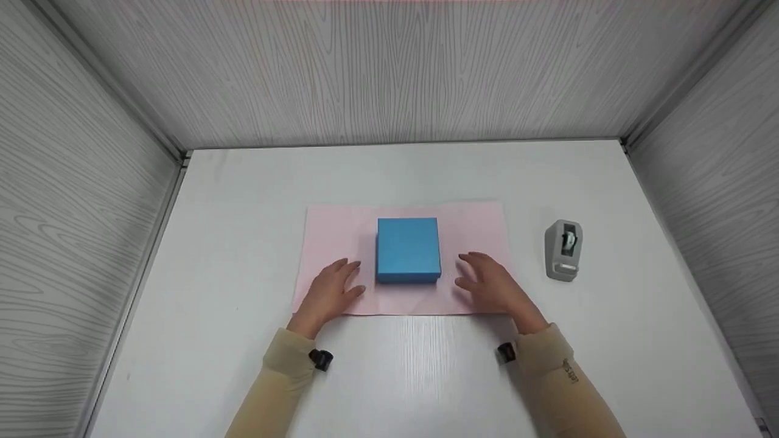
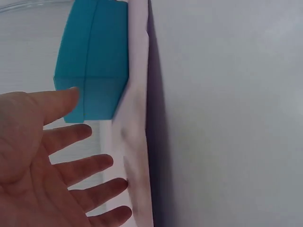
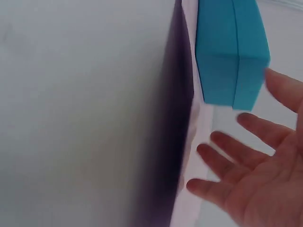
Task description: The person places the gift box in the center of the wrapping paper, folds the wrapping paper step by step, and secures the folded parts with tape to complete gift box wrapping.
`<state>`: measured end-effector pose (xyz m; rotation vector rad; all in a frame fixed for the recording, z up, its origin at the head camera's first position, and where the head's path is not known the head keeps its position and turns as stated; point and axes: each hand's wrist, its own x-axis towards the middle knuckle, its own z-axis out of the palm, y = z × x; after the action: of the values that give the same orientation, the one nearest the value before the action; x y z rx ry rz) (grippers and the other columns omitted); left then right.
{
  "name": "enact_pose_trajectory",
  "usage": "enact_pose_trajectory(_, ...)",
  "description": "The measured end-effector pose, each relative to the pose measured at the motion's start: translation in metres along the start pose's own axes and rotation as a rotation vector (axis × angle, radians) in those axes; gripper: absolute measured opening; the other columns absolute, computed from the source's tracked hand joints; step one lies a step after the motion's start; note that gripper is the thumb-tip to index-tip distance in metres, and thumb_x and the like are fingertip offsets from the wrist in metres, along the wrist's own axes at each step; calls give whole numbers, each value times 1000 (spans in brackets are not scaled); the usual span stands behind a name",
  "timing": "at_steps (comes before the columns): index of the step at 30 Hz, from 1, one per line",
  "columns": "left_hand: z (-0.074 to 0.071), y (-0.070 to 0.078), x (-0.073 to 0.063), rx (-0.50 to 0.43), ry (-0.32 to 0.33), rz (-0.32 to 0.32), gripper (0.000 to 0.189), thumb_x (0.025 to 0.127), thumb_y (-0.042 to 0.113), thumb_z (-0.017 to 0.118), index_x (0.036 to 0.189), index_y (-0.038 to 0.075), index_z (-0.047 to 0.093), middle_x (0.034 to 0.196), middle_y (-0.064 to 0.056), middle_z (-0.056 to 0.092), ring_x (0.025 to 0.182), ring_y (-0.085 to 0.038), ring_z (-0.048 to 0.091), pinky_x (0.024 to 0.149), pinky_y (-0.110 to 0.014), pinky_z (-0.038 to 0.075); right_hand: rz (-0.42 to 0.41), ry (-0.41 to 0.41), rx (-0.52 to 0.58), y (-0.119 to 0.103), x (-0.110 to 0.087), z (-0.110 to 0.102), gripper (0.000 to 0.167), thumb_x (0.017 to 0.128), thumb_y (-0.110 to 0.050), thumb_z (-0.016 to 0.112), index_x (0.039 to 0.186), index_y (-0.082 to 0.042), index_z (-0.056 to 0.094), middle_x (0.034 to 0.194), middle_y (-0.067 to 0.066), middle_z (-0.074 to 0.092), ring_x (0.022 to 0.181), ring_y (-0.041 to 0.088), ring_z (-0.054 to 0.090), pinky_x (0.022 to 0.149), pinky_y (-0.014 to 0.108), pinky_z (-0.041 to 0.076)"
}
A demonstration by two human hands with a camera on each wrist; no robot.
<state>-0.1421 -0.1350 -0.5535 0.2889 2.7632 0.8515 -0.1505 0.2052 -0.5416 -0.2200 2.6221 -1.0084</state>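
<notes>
A blue lidded box rests on a sheet of pink paper, close to the sheet's middle. To the box's left is my left hand, fingers spread and apart from it in the head view. My right hand is on the other side, over the paper's right part, also with a gap to the box. Both wrist views show loosely extended fingers and nothing held. The box's lid seam shows on the blue box in the left wrist view and on the blue box in the right wrist view.
A grey tape dispenser with a roll in it stands right of the paper on the white table. Wood-grained panels wall the table at the back, left and right. Each sleeved wrist wears a small black device.
</notes>
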Motion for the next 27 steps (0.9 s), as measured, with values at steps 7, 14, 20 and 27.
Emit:
enact_pose_trajectory(7, 0, -16, -6, 159, -36, -10, 60, 90, 28, 72, 143, 11, 52, 155, -18, 32, 144, -42, 19, 112, -61, 17, 9, -32, -236, 22, -6, -8, 61, 91, -15, 69, 147, -7, 45, 157, 23, 25, 145, 41, 17, 113, 60, 15)
enact_pose_trajectory(14, 0, -14, -2, 175, -34, -9, 59, 91, 31, 70, 144, 13, 52, 156, -17, 31, 145, -41, 18, 112, -62, 16, 5, -14, -308, 30, -3, -12, 61, 92, -20, 68, 148, -13, 44, 158, 19, 24, 146, 40, 14, 112, 64, 11)
enact_pose_trajectory(20, 0, -12, 1, 193, -37, -11, 59, 91, 32, 69, 144, 14, 51, 156, -16, 30, 145, -40, 18, 112, -61, 17, 50, -36, -262, 29, -1, -17, 64, 93, -21, 67, 151, -14, 40, 160, 18, 19, 147, 40, 9, 112, 63, 10)
enact_pose_trajectory(27, 1, -12, 0, 193, -24, -13, 60, 91, 33, 70, 145, 15, 51, 157, -15, 30, 145, -39, 19, 113, -60, 17, 188, -6, -170, 24, -8, -30, 67, 96, -28, 61, 152, -5, 32, 154, 28, 25, 140, 46, 24, 110, 61, 22)
